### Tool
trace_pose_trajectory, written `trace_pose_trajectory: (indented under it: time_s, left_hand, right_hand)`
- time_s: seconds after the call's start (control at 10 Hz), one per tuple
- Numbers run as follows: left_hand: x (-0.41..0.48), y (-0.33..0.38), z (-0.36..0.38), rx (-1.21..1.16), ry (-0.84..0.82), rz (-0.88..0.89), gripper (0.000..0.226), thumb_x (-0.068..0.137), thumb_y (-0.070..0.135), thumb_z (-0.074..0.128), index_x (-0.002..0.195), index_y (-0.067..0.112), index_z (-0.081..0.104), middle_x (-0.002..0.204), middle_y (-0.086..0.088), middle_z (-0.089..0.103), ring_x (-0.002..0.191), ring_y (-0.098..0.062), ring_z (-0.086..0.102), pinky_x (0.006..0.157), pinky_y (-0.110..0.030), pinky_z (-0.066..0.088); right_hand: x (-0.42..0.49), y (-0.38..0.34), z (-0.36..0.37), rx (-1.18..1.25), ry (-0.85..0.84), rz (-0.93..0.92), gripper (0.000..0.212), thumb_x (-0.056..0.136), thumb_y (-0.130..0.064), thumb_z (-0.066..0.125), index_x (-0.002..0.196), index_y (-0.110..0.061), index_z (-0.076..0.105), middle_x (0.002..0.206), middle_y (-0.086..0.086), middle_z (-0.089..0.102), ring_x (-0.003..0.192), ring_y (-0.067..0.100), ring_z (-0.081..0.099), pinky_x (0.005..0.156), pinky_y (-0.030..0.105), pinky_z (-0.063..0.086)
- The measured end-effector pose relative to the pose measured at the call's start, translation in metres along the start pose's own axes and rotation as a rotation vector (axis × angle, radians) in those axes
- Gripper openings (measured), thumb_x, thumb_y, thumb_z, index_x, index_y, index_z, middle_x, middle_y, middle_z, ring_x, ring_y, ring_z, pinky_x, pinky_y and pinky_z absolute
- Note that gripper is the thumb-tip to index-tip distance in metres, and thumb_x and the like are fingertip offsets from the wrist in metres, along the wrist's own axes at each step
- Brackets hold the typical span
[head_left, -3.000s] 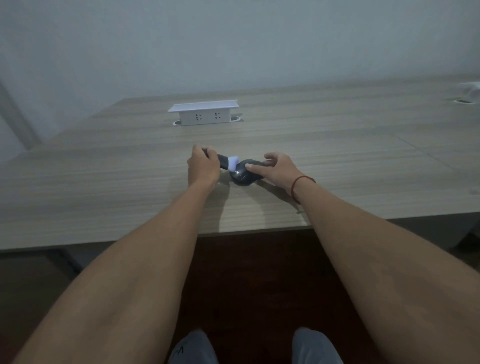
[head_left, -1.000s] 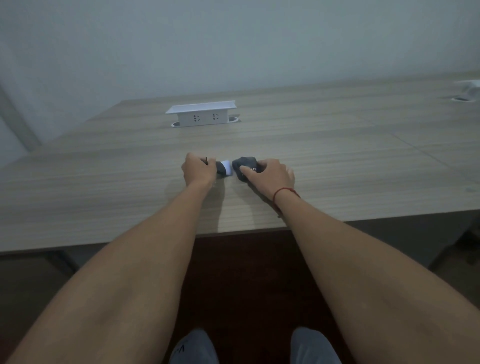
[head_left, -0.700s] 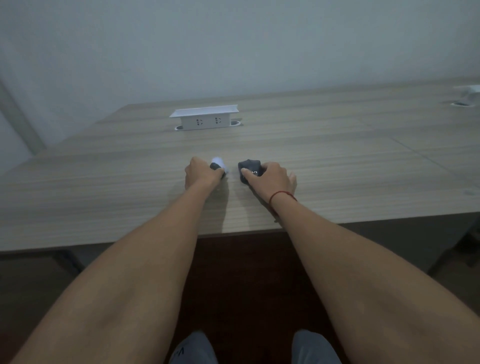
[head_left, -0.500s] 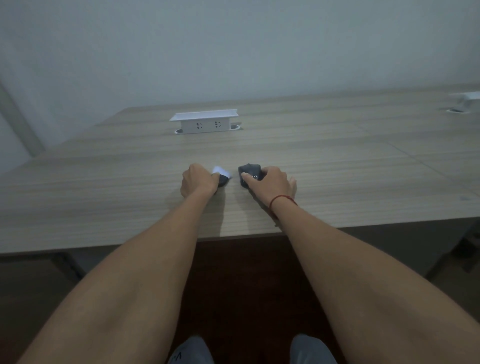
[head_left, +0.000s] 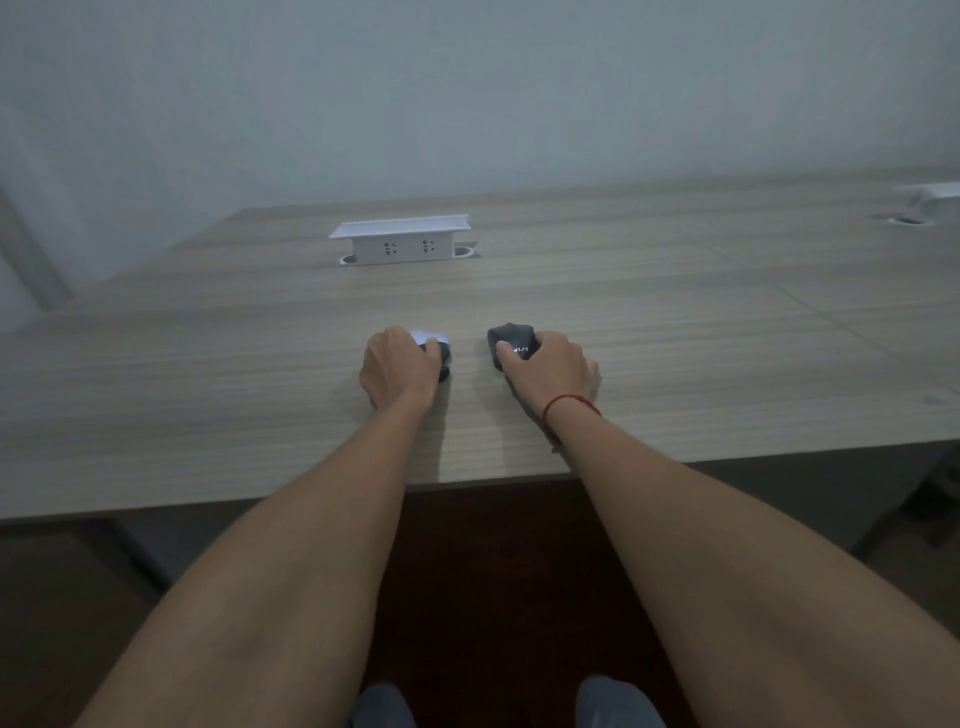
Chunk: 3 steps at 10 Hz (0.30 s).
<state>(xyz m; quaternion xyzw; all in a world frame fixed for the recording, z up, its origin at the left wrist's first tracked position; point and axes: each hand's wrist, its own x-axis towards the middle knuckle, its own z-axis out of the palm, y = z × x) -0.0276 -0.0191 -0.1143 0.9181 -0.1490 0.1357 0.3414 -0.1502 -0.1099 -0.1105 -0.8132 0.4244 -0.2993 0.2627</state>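
Observation:
My left hand (head_left: 397, 366) grips a small dark object with a white end (head_left: 435, 347) on the wooden table (head_left: 675, 332); most of that object is hidden under the fingers. My right hand (head_left: 553, 371) grips a separate dark rounded piece with small white lettering (head_left: 511, 338) just to the right. The two pieces lie apart with a gap of bare table between them. A red string circles my right wrist.
A white pop-up socket box (head_left: 400, 241) stands on the table behind my hands. Another white fitting (head_left: 930, 200) sits at the far right edge. The table's front edge runs just below my wrists; a grey wall rises behind.
The dark object was one joined piece under both hands; it has come apart into two. My hands have drawn away from each other, each keeping its piece.

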Motion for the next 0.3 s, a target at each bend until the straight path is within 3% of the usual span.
trace_pose_trajectory:
  time_s: [0.3]
  left_hand:
    - [0.0009, 0.0037, -0.0010, -0.111, 0.005, -0.024, 0.049, 0.088, 0.044, 0.047, 0.077, 0.001, 0.068, 0.083, -0.013, 0.066, 0.083, -0.034, 0.064, 0.061, -0.031, 0.038]
  right_hand:
    - [-0.0029, -0.0043, -0.0078, 0.059, -0.002, 0.031, 0.053, 0.089, -0.056, 0.042, 0.107, -0.011, 0.065, 0.108, 0.011, 0.070, 0.107, 0.032, 0.061, 0.097, 0.039, 0.038]
